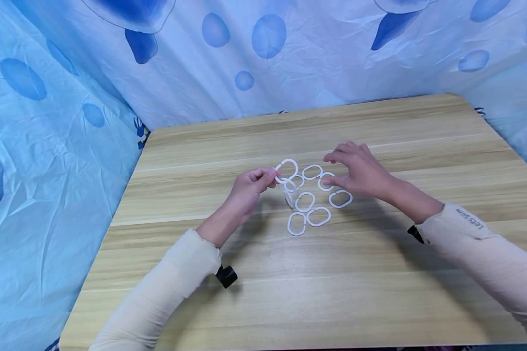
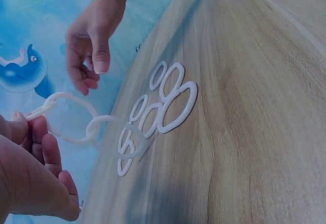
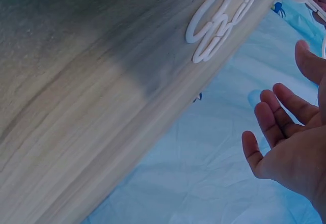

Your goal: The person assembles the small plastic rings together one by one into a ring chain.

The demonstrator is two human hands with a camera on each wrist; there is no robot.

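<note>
Nearest the head camera: two cream fabric sleeves (image 1: pixel 155 297), softly creased, the right one bearing dark printed lettering. A small black device (image 1: pixel 226 276) shows at the left cuff.

Left hand (image 1: pixel 248 192): thumb and fingers pinched together on one end of a chain of white rings (image 2: pixel 93 127). The grip takes the end link only; the next links extend beyond the fingertips and droop toward the table (image 1: pixel 355 292). Whether the lowest touches the wood: cannot tell.

Right hand (image 1: pixel 357 168): thumb and fingers well apart, nothing held, raised over the far right of the loose rings (image 2: pixel 162 113).

Loose rings lie flat, close together, some touching; smooth, matte white, rounded ovals, plastic-looking. Tabletop: pale wood-look surface with long streaked grain, rounded far corner. Behind: a thin, wrinkled blue sheet (image 1: pixel 180 87) with printed darker ovals.
</note>
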